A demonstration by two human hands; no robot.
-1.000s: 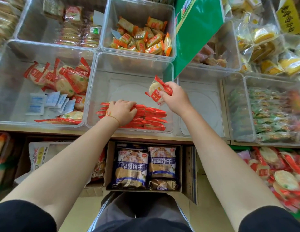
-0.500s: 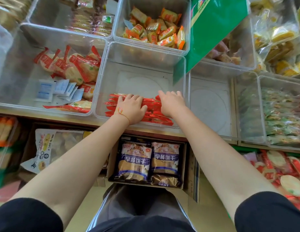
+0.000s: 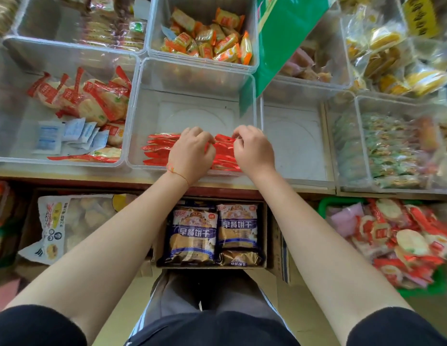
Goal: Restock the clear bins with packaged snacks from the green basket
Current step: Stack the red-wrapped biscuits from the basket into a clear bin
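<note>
While both forearms reach forward over the counter [image 3: 67, 176] edge, the left hand [image 3: 191, 156] and right hand [image 3: 253, 152] sit side by side, knuckles up, inside the middle clear bin [image 3: 192, 73] of the front row. Each wrist bends down slightly, and the fingers of both hands curl under toward one another, the tips meeting the top of a row of red snack packs [image 3: 158, 148]. The left grip looks pinched on a pack edge near the middle of the row; the right grip likewise closes on a red pack edge beside it, though the fingertips are partly hidden under the knuckles. A thin orange string [image 3: 177, 172] circles the left wrist. The red packs stand on edge along the bin's near wall, stacked face to face, their long axes running left to right and their crimped ends pointing left. Behind them the bin floor is bare. To the left, another clear bin [image 3: 7, 136] holds round crackers in red-striped wrappers and small white sachets [image 3: 67, 133]. Down at lower right, below the counter, the green basket [image 3: 327, 203] holds a loose heap of similar red and white packs. Straight below the hands, a cardboard box [image 3: 269, 236] holds blue biscuit bags [image 3: 193, 236].
</note>
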